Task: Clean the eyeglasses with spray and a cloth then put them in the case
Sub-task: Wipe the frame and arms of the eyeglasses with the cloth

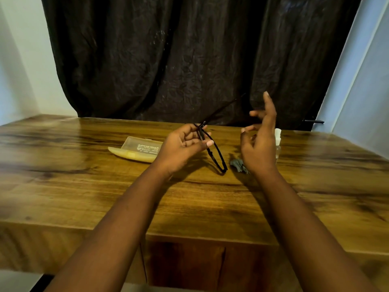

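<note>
My left hand [183, 146] pinches the black-framed eyeglasses [217, 155] near one hinge and holds them above the wooden table [84, 186]. One temple arm sticks up and back toward the curtain. My right hand [258, 144] hovers just right of the glasses with fingers spread and nothing in it. A crumpled grey cloth [237, 165] lies on the table below my right hand. A small clear spray bottle [277, 142] with a white cap stands behind that hand, partly hidden. The open yellowish translucent case [136, 149] lies to the left.
A dark curtain [189, 60] hangs right behind the table's far edge. Pale walls stand at both sides. The table's near edge runs across the lower part of the view, with a dark gap beneath it.
</note>
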